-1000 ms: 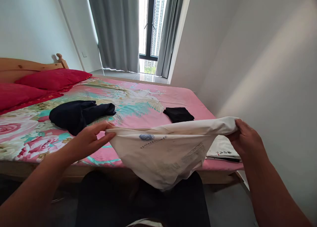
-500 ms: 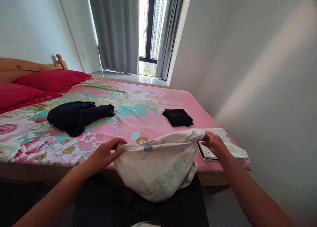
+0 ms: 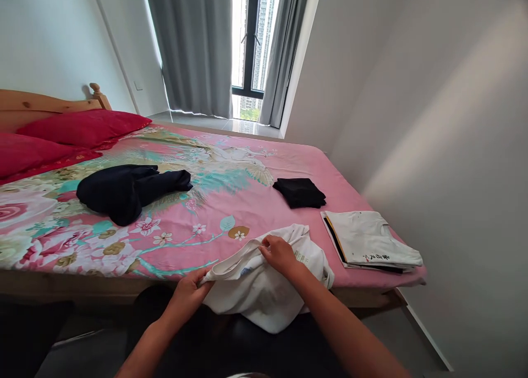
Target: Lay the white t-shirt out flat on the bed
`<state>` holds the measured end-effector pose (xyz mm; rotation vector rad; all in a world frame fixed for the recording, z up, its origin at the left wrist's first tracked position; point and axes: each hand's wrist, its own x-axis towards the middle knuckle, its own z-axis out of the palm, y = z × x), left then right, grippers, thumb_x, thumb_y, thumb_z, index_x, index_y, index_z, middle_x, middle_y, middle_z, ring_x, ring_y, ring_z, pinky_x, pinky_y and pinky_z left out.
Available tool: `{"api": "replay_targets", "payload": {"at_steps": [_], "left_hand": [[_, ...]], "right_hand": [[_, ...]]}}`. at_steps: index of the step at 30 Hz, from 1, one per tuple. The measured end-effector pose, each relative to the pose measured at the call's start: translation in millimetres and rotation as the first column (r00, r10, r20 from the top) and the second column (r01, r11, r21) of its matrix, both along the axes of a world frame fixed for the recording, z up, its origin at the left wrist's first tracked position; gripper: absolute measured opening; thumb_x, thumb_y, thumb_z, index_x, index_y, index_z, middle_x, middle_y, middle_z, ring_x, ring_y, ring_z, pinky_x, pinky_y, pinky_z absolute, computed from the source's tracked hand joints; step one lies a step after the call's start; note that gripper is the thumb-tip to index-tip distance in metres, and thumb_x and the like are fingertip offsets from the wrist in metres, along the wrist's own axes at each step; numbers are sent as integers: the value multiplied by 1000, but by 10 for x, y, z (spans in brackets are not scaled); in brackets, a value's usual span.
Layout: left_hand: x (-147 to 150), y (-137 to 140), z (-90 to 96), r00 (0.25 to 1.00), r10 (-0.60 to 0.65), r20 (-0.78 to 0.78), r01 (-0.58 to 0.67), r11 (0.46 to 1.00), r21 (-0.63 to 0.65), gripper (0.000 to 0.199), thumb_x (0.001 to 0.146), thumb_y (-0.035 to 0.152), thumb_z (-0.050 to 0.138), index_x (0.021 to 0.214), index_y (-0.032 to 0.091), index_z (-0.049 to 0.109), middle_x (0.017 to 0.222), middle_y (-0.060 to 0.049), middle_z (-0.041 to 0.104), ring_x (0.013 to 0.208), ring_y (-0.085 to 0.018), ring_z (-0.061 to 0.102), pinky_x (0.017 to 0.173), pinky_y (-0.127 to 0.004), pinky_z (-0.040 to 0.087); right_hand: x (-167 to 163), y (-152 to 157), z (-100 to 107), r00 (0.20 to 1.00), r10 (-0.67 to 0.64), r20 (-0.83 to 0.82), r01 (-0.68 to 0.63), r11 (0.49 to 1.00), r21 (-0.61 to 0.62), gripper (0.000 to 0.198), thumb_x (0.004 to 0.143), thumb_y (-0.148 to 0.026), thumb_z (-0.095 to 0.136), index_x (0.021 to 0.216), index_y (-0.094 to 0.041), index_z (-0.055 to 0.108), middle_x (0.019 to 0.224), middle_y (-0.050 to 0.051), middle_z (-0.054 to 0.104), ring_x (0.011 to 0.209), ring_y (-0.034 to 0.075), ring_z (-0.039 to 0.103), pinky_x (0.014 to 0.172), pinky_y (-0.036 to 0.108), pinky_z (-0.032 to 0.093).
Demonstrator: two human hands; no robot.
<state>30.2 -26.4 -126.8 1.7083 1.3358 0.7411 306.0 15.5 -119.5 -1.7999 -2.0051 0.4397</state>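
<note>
A white printed garment hangs bunched over the bed's near edge and onto my lap. My left hand pinches its folded edge at the lower left. My right hand grips the same edge a short way up and to the right, so the cloth is doubled between the two hands. Both hands are close together above the pink floral bedsheet.
A stack of folded white and dark clothes lies at the bed's near right corner. A small folded black item sits behind it. A crumpled dark navy garment lies mid-left, red pillows by the wooden headboard. White wall on the right.
My hands have come together, the right one moving left across the garment. The white cloth went from stretched wide to bunched and lowered onto the bed edge, uncovering the folded stack.
</note>
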Motion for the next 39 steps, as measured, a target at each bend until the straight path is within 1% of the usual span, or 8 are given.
{"api": "replay_targets", "payload": {"at_steps": [6,11,17,20,23,28,32,39], "left_hand": [[12,-129,41,991,-108,75,102,991,88,33,84,42,49,101,23,68,100,-5,68,92,-24,60,82,-30,47],[44,-118,-32,992,-73,99,62,992,107,29,84,40,49,98,23,68,90,-3,68,84,-21,60,76,-26,47],[-55,-32,-129,990,55,126,-52,998,-27,35,78,50,58,94,21,68,84,0,68,81,-20,59,69,-23,46],[-57,13,-125,986,85,145,-71,992,-99,39,74,54,60,93,20,68,82,1,68,76,-19,59,64,-22,46],[-24,37,-142,974,104,199,-74,985,-154,43,74,56,60,95,20,66,85,0,69,77,-20,61,63,-24,47],[-67,45,-379,920,291,262,-184,912,-366,51,69,63,60,91,18,67,77,-3,70,70,-22,62,60,-27,48],[-192,29,-622,875,394,282,-230,849,-475,58,58,62,68,94,17,68,76,-4,69,69,-22,62,59,-28,47],[-273,-42,-765,872,236,430,-5,881,-473,56,52,53,73,92,14,69,81,-7,69,76,-25,62,66,-31,48]], "right_hand": [[-106,316,-155,965,-176,192,213,958,-191,43,77,-46,54,104,-12,53,101,18,61,96,31,59,80,41,40],[167,348,-107,991,-118,62,129,968,-216,26,72,-19,50,96,-16,58,94,9,65,88,21,59,75,30,41],[553,348,423,969,49,-244,-108,966,-236,33,74,-16,43,99,-19,64,87,1,66,71,13,57,65,23,44],[594,407,681,935,98,-340,-128,990,-67,35,73,-16,44,103,-18,64,93,3,65,73,13,57,69,25,45],[522,498,746,988,49,-149,-17,978,209,29,74,-19,51,100,-17,63,97,6,64,78,14,56,78,28,44],[387,557,489,976,-37,-216,62,992,113,25,83,-40,48,83,-17,59,71,2,62,67,14,56,67,26,43],[416,476,239,992,105,-66,-103,994,34,16,82,-26,46,83,-18,60,78,1,64,71,12,56,66,22,41],[376,387,-194,971,177,162,-175,984,-29,17,74,-15,51,84,-17,64,92,7,63,87,18,55,72,25,39]]}}
